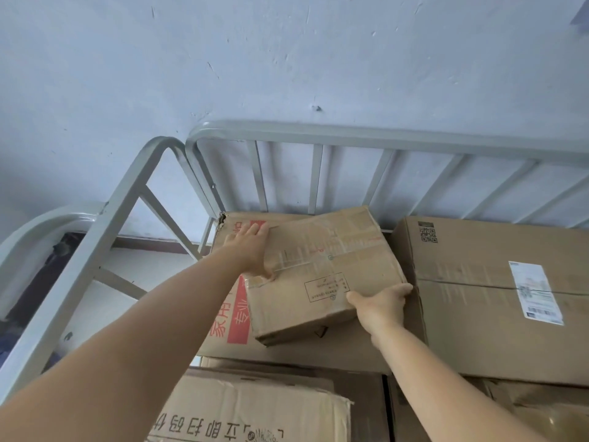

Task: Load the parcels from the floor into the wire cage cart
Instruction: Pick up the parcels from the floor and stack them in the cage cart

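Observation:
A small worn cardboard parcel (322, 269) lies tilted on top of a larger box with red print (232, 317), inside the grey wire cage cart (318, 135). My left hand (251, 247) lies flat against the parcel's left edge, fingers straight and pointing toward the cart's back rail. My right hand (382, 301) grips the parcel's near right corner, fingers curled over the edge and thumb on the top face.
A big box with a white shipping label (497, 288) stands right of the parcel, close against it. More cardboard boxes (255, 409) fill the cart below. The cart's left side frame (105, 237) rises at left. A pale blue wall (287, 59) stands behind.

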### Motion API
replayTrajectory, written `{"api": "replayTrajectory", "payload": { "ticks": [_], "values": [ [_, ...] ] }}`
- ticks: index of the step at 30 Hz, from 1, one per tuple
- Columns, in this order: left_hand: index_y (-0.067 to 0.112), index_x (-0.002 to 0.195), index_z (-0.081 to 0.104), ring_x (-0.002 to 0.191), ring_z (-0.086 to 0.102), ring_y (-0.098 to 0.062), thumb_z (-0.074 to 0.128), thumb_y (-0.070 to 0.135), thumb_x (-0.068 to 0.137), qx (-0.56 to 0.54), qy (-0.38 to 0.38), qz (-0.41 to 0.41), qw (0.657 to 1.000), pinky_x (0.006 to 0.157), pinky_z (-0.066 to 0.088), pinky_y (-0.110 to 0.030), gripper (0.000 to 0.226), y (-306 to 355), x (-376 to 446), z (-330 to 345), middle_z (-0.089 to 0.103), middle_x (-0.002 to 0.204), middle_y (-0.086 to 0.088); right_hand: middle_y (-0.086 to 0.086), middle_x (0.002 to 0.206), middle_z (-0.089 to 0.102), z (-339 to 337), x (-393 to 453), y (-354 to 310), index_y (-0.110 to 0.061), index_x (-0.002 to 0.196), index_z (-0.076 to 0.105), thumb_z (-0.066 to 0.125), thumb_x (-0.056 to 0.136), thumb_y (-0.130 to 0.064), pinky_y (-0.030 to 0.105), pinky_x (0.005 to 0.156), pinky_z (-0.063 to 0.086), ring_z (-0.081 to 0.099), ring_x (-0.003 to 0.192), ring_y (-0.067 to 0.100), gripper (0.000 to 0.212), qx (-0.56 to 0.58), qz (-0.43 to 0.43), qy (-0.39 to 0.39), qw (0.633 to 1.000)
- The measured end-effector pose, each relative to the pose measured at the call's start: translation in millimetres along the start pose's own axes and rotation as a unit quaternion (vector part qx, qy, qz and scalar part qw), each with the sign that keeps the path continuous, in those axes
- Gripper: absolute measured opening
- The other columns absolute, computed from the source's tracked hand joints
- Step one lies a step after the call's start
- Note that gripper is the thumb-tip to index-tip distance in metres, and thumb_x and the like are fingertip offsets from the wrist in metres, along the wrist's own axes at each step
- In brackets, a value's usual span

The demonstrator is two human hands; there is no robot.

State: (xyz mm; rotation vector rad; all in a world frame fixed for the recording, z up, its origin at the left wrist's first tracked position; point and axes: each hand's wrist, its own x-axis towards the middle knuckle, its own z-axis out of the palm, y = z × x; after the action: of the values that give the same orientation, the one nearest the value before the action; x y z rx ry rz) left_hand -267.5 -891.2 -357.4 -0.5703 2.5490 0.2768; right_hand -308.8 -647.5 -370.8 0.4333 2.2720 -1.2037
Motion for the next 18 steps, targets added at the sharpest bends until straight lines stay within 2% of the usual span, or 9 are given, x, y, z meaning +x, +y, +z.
{"api": "replayTrajectory", "payload": {
  "ticks": [3,6,8,11,15,18],
  "values": [
    [0.015,0.152,0.006,0.139,0.027,-0.032,0.081,0.055,0.063,-0.007,-0.031,-0.037,0.999,0.113,0.031,-0.046,0.123,-10,-7,-1,0.02,0.154,-0.009,0.012,0.152,0.03,9,2,-6,-0.013,0.152,-0.02,0.073,0.085,-0.014,0.041,0.103,0.042,0.044,0.131,0.031,0.115,-0.021,-0.02,-0.029,0.999],
    [0.019,0.152,0.001,0.133,0.037,-0.036,0.081,0.06,0.06,-0.017,-0.066,-0.089,0.994,0.105,0.04,-0.045,0.129,-21,-27,9,0.024,0.15,-0.014,0.008,0.142,0.045,28,0,-17,-0.019,0.154,-0.006,0.076,0.082,-0.014,0.045,0.105,0.043,0.046,0.129,0.028,0.109,-0.058,-0.052,-0.096,0.992],
    [0.016,0.152,-0.004,0.128,0.043,-0.035,0.079,0.062,0.06,-0.035,-0.062,-0.122,0.99,0.101,0.044,-0.043,0.132,-32,-40,17,0.03,0.148,-0.015,0.003,0.147,0.042,44,-4,-28,-0.018,0.154,-0.001,0.074,0.083,-0.018,0.045,0.109,0.04,0.044,0.132,0.026,0.103,-0.099,-0.064,-0.158,0.98],
    [0.012,0.152,-0.011,0.127,0.045,-0.035,0.075,0.061,0.067,-0.064,-0.059,-0.173,0.981,0.099,0.042,-0.038,0.131,-49,-58,24,0.033,0.144,-0.017,0.002,0.149,0.041,69,-11,-44,-0.015,0.154,0.005,0.071,0.087,-0.024,0.037,0.107,0.037,0.043,0.132,0.024,0.095,-0.156,-0.09,-0.245,0.953],
    [0.013,0.15,0.006,0.112,0.052,-0.031,0.079,0.055,0.067,-0.076,-0.053,-0.2,0.975,0.088,0.047,-0.034,0.119,-65,-75,27,0.039,0.132,-0.015,0.001,0.156,0.031,94,-17,-60,-0.023,0.155,-0.01,0.072,0.086,-0.026,0.037,0.11,0.032,0.036,0.138,0.023,0.107,-0.187,-0.105,-0.303,0.929],
    [0.011,0.149,0.011,0.113,0.053,-0.032,0.08,0.053,0.067,-0.062,-0.058,-0.197,0.977,0.09,0.047,-0.036,0.116,-70,-78,30,0.039,0.133,-0.017,0.002,0.158,0.027,101,-15,-67,-0.024,0.154,-0.014,0.073,0.084,-0.028,0.038,0.112,0.029,0.033,0.14,0.024,0.112,-0.205,-0.099,-0.315,0.922]
  ]
}}
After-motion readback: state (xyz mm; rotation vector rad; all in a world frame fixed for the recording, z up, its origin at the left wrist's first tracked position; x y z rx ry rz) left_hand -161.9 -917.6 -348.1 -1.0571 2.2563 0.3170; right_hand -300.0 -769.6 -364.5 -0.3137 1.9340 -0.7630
